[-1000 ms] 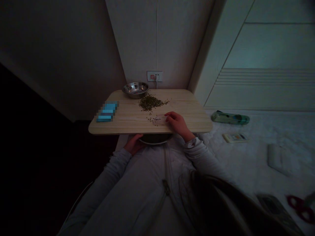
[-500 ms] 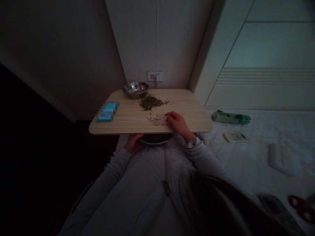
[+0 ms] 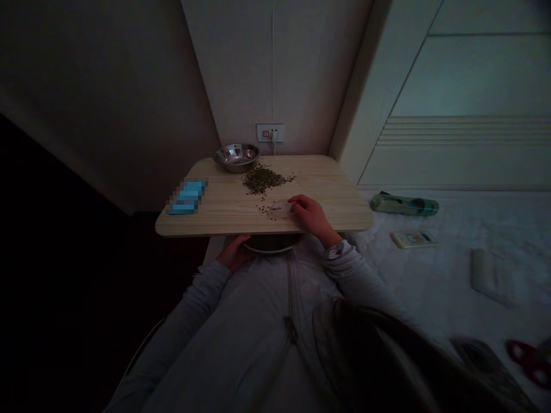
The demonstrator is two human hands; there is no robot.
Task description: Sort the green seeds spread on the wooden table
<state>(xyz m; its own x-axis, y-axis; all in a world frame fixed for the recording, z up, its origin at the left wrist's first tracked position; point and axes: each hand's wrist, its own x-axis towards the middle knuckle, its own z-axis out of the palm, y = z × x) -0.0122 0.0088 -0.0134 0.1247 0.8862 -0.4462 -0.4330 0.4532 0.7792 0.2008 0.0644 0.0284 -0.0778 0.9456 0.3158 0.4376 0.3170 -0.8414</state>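
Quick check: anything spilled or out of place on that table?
Possibly the green grains: they lie loose on the wooden table, outside the metal bowl, with strays around the clear plastic piece at the right hand. They may be spread deliberately. I see no damage, though it's dim.

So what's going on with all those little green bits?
Someone's right hand touches a clear piece on the wooden table, with a few green bits by it. The left hand holds a round dish below the table's near edge. The main pile sits farther back, beside a metal bowl.
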